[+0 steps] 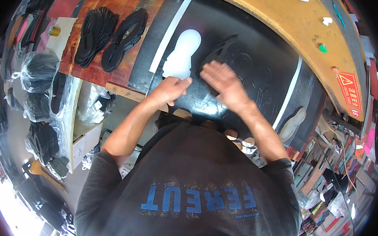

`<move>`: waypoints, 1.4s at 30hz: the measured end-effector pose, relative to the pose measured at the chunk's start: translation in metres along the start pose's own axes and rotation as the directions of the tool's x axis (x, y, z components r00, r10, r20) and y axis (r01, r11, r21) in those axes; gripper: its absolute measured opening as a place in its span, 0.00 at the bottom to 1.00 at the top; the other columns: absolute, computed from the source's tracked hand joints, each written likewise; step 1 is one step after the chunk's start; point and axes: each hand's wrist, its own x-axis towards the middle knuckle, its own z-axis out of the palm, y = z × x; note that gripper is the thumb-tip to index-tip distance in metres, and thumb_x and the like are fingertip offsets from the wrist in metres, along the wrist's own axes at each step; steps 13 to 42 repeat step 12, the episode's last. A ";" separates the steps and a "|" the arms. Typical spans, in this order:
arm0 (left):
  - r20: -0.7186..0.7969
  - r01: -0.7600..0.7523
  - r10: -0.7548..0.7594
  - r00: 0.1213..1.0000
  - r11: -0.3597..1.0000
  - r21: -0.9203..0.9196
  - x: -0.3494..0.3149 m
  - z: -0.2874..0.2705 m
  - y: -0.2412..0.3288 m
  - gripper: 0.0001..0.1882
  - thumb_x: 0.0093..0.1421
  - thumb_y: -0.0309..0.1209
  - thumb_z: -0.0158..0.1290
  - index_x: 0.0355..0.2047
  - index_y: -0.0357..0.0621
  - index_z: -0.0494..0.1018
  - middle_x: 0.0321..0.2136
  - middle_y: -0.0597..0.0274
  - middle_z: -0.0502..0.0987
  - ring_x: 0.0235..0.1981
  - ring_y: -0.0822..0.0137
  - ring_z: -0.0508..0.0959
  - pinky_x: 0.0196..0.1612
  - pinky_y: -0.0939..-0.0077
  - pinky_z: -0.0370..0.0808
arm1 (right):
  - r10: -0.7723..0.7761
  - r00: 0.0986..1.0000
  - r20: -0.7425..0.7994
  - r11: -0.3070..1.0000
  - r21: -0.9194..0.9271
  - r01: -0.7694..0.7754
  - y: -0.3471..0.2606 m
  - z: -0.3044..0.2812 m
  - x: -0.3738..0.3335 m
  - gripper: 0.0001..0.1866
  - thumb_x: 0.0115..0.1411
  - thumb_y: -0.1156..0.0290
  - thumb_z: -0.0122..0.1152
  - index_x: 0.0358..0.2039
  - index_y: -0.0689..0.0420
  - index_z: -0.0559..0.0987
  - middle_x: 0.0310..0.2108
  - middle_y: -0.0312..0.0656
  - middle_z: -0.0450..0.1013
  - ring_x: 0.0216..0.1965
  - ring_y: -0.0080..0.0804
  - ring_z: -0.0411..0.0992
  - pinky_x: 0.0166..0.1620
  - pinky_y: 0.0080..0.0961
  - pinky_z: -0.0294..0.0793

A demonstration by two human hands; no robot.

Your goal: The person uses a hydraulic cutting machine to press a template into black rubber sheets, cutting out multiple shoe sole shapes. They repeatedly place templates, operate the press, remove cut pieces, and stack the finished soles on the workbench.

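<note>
A white sole-shaped piece [182,52] lies on the black cutting surface [262,57]. My left hand [170,91] is at its near end, with fingers half bent and thumb apart; I see nothing gripped in it. To the right, my right hand [226,83] is held palm down with its fingers stretched out, over the near part of a dark flat piece [219,50]. That piece blends into the black surface, so its full outline is hidden. Sole-shaped outlines are scored into the surface to the right of this hand.
Two piles of black sole-shaped cutouts [96,34] [124,40] rest on the reddish board at left. A yellow machine beam [285,24] with a green button [322,48] spans the far side. A greyish sole shape [292,124] lies at right. Bagged black pieces [40,72] stand at far left.
</note>
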 end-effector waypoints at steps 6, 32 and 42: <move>0.426 0.203 -0.009 0.905 0.889 -0.411 0.037 -0.008 -0.005 0.38 0.67 0.76 0.48 0.24 0.53 0.72 0.22 0.75 0.70 0.23 0.79 0.66 0.20 0.78 0.61 | -0.035 0.962 0.271 0.998 0.057 0.020 -0.006 0.036 -0.025 0.56 0.52 0.37 0.77 0.77 0.45 0.66 0.81 0.49 0.51 0.83 0.55 0.42 0.82 0.61 0.35; 0.525 0.211 0.109 0.844 0.833 -0.512 0.051 -0.009 -0.025 0.31 0.70 0.71 0.51 0.34 0.56 0.75 0.20 0.75 0.75 0.16 0.78 0.74 0.15 0.80 0.72 | -0.026 0.975 0.222 0.996 0.084 0.007 -0.007 0.031 -0.024 0.60 0.49 0.40 0.81 0.79 0.43 0.63 0.81 0.48 0.52 0.83 0.54 0.43 0.82 0.61 0.37; 0.525 0.211 0.109 0.844 0.833 -0.512 0.051 -0.009 -0.025 0.31 0.70 0.71 0.51 0.34 0.56 0.75 0.20 0.75 0.75 0.16 0.78 0.74 0.15 0.80 0.72 | -0.026 0.975 0.222 0.996 0.084 0.007 -0.007 0.031 -0.024 0.60 0.49 0.40 0.81 0.79 0.43 0.63 0.81 0.48 0.52 0.83 0.54 0.43 0.82 0.61 0.37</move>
